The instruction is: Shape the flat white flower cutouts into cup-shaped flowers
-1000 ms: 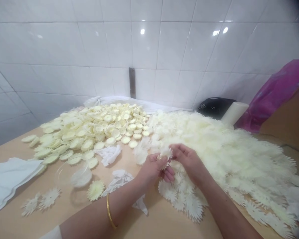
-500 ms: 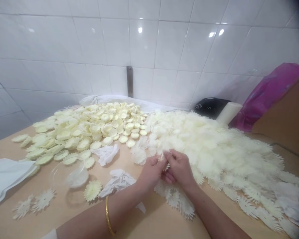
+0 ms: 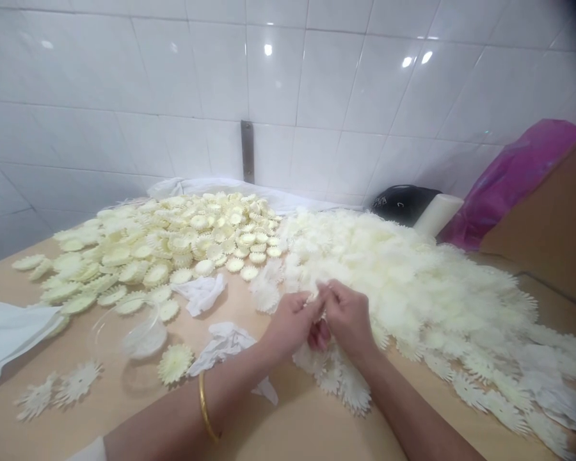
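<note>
My left hand (image 3: 292,323) and my right hand (image 3: 344,317) meet over the table, fingers pinched together on a small pale fabric flower piece (image 3: 315,301) that they mostly hide. Beneath my hands lie several flat white petal cutouts (image 3: 348,384) with fringed edges. Behind and to the right spreads a big heap of thin whitish petal cutouts (image 3: 403,275). At the back left is a pile of pale yellow cupped flower pieces (image 3: 173,246). A single yellowish flower piece (image 3: 175,363) lies left of my left forearm, which wears a gold bangle (image 3: 205,406).
A clear plastic bowl (image 3: 144,336) with something white in it stands at left. Crumpled white tissues (image 3: 225,344) lie nearby, and folded white sheets (image 3: 9,333) at the far left. At the back right are a black object (image 3: 399,203), a white roll (image 3: 438,216) and a magenta bag (image 3: 504,179).
The view has shifted slightly, so the scene sits a little higher and further left. My fingers have changed position slightly around the flower piece; both hands stay together.
</note>
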Tool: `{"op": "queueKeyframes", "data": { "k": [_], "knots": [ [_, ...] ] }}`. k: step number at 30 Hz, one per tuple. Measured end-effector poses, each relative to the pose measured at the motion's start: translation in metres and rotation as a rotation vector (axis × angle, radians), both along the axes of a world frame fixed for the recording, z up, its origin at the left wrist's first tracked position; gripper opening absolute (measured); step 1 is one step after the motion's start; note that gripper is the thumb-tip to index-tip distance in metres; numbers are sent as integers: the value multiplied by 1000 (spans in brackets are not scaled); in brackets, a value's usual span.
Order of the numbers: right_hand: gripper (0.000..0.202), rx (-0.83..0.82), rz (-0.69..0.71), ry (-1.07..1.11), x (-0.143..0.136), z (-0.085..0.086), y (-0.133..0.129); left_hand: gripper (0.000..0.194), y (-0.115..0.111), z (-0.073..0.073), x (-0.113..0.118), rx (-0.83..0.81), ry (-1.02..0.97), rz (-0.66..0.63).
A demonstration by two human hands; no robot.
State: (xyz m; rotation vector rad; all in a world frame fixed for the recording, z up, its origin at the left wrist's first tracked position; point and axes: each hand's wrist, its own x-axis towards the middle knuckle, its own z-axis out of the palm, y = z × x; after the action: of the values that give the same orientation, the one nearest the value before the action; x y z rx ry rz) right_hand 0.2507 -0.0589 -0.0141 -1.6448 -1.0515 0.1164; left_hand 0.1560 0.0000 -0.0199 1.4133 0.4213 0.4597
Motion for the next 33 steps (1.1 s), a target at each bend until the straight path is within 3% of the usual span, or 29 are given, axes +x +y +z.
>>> {"op": "queueKeyframes", "data": {
  "k": [4,9,12,14,18,20,22,27,33],
  "knots": [
    [39,-72,147,220,4,1,0,33,10,6,-2,-277,-18,-201],
    [38,-63,-31,-174,5,0,-1,20,22,7,-2,-572,173,-266],
    [38,-57,-30,-221,4,4,-2,16,28,8,-2,-652,175,-331],
    [39,-45,26,-59,2,8,-2,16,28,9,-2,-691,93,-398],
    [41,-5,200,482,1,15,1,17,23,11,-2,-807,-80,-497],
    [42,20,229,574,0,15,2,19,22,11,-2,-802,-98,-502],
    [42,27,185,455,-1,14,2,19,22,10,-3,-783,-104,-508],
    [37,38,-52,-171,-7,15,-1,16,23,8,-9,-813,-173,-564],
    [39,-38,87,16,-9,20,-3,18,22,10,-13,-768,-153,-590]
  ]
}}
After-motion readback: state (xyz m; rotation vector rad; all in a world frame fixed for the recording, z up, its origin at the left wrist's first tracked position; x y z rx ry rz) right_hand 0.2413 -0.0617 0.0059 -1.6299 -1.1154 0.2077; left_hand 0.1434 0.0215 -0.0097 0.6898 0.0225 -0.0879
